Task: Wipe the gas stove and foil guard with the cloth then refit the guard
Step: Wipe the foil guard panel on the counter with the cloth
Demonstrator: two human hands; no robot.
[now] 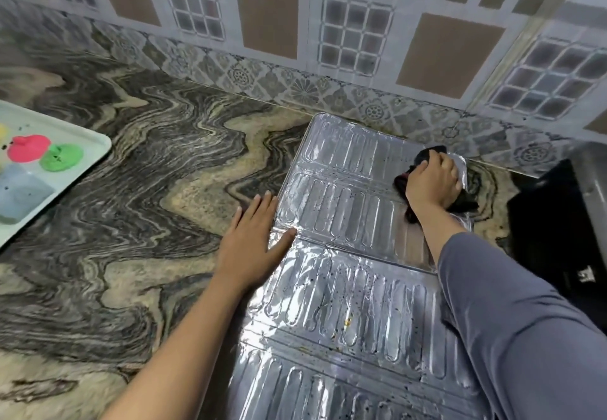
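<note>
Marble counter carries the foil guard lying flat near its right edge, its near end cut off. Left hand presses flat, fingers spread; right hand grips the dark cloth, mostly hidden, on the guard's far corner.

Foil guard: shiny embossed metal foil, speckled. Cloth: dark matt fabric. Countertop: polished veined stone. Wall tiles: glossy.
</note>
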